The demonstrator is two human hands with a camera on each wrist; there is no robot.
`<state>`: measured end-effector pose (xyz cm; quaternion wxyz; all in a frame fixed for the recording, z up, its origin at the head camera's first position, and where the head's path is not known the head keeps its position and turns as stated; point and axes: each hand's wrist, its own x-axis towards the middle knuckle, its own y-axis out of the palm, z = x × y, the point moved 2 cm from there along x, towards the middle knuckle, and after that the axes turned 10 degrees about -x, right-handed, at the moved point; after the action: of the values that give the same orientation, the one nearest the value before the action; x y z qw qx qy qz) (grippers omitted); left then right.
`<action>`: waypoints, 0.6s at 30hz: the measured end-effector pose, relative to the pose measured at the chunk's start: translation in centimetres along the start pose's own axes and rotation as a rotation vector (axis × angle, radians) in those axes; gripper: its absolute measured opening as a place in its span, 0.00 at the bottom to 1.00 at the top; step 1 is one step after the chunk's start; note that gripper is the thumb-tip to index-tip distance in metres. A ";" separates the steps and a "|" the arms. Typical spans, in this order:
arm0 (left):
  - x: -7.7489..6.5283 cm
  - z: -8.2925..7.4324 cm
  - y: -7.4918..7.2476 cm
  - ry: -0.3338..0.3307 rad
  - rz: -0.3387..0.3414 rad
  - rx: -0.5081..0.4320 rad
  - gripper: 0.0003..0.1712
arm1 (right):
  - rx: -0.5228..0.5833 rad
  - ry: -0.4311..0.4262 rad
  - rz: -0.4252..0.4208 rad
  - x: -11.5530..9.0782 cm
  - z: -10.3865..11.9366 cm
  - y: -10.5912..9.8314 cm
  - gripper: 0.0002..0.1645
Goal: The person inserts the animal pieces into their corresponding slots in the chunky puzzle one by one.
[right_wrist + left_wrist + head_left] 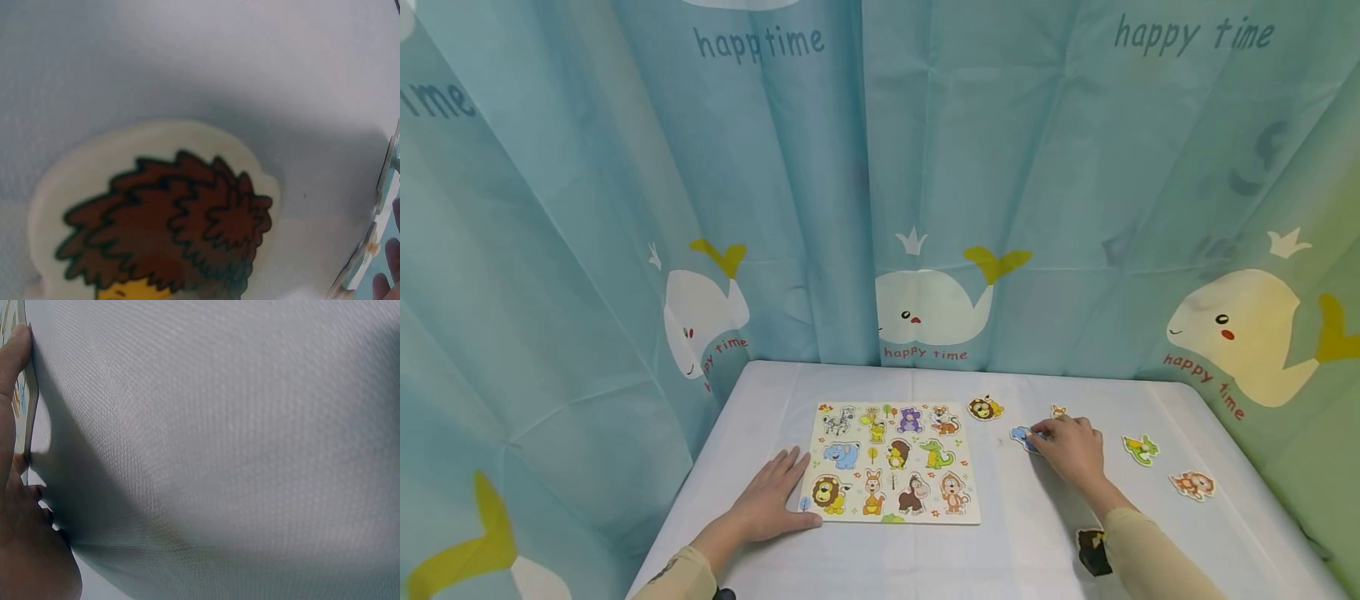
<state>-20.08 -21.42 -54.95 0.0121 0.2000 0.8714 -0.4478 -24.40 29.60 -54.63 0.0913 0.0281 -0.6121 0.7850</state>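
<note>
Right now, the left hand [775, 498] lies flat on the table [925, 567] along the left side of the board [966, 458], its fingers stretched out and its thumb at the lower left corner. The left wrist view shows a little of that hand, with a digit touching the board's edge; most of that view is pale cloth.

The right hand [1073, 454] is well apart from it, to the right of the board, with bent fingers. Its thumb and forefinger meet over the elephant [1019, 437], pinching the right part of this small blue piece, which is at the table's surface; the rest of the piece shows to the left of the fingertips.

The board lies flat on the table, printed with three rows of animals, among them a zebra, a giraffe and a gorilla. The lion [986, 407] lies just beside its upper right corner. Just beyond the right hand is a small orange piece [1058, 411], partly hidden. Farther right lie the crocodile [1141, 449] and, nearer the person, the monkey [1192, 484]. A brown piece [1085, 540] shows beside the right sleeve [1153, 554], partly covered. In the right wrist view, a spiky brown shape with some yellow looms at lower left, cut off by the frame.

Behind the table hangs a blue curtain [820, 167] with whales and lettering.
</note>
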 end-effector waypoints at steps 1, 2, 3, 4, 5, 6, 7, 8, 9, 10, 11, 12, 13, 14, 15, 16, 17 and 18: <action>0.0 0.0 0.0 0.001 -0.001 0.004 0.67 | 0.001 0.002 0.003 0.0 0.0 0.0 0.13; 0.0 0.0 0.0 0.003 -0.001 0.006 0.67 | 0.002 0.004 0.007 0.1 0.0 0.0 0.12; 0.0 0.0 0.0 0.004 -0.001 0.008 0.67 | 0.001 0.004 0.008 0.1 0.0 0.1 0.12; 0.0 0.0 0.0 0.005 -0.001 0.010 0.67 | 0.002 0.005 0.010 0.1 0.0 0.1 0.12; 0.0 0.0 0.0 0.005 -0.001 0.012 0.67 | 0.002 0.005 0.012 0.2 0.0 0.2 0.11; 0.0 0.0 0.0 0.004 -0.002 0.012 0.67 | 0.003 0.006 0.014 0.2 -0.1 0.2 0.11; 0.0 0.1 0.0 0.004 -0.002 0.013 0.67 | 0.005 0.006 0.016 0.2 -0.1 0.2 0.11; 0.0 0.1 0.0 0.004 -0.001 0.013 0.67 | 0.007 0.005 0.017 0.2 -0.1 0.2 0.11; 0.0 0.1 0.0 0.003 0.000 0.012 0.67 | 0.006 0.005 0.016 0.3 -0.1 0.2 0.11; 0.0 0.0 0.0 0.003 0.001 0.010 0.67 | 0.007 0.006 0.017 0.3 -0.1 0.3 0.11; 0.0 0.0 0.0 0.003 0.001 0.007 0.67 | 0.008 0.008 0.018 0.3 -0.1 0.3 0.11; 0.0 -0.1 -0.1 0.002 0.002 0.005 0.67 | 0.009 0.009 0.020 0.3 -0.1 0.3 0.11; 0.0 -0.1 -0.1 0.001 0.003 0.001 0.66 | 0.011 0.012 0.022 0.3 -0.1 0.4 0.11; -0.1 -0.2 -0.1 -0.001 0.005 -0.002 0.66 | 0.012 0.016 0.024 0.4 -0.1 0.5 0.11; -0.1 -0.2 -0.2 -0.004 0.005 -0.006 0.66 | 0.014 0.020 0.027 0.4 -0.1 0.5 0.11; -0.1 -0.3 -0.2 -0.006 0.006 -0.007 0.66 | 0.017 0.023 0.030 0.4 -0.1 0.6 0.11; -0.2 -0.3 -0.2 -0.008 0.006 -0.009 0.66 | 0.018 0.026 0.034 0.4 -0.1 0.6 0.11; -0.2 -0.3 -0.2 -0.011 0.007 -0.009 0.66 | 0.019 0.028 0.038 0.4 -0.1 0.6 0.11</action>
<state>-19.96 -21.33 -54.55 0.0193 0.2005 0.8727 -0.4447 -24.95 29.60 -55.20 0.0848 0.0065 -0.6037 0.7926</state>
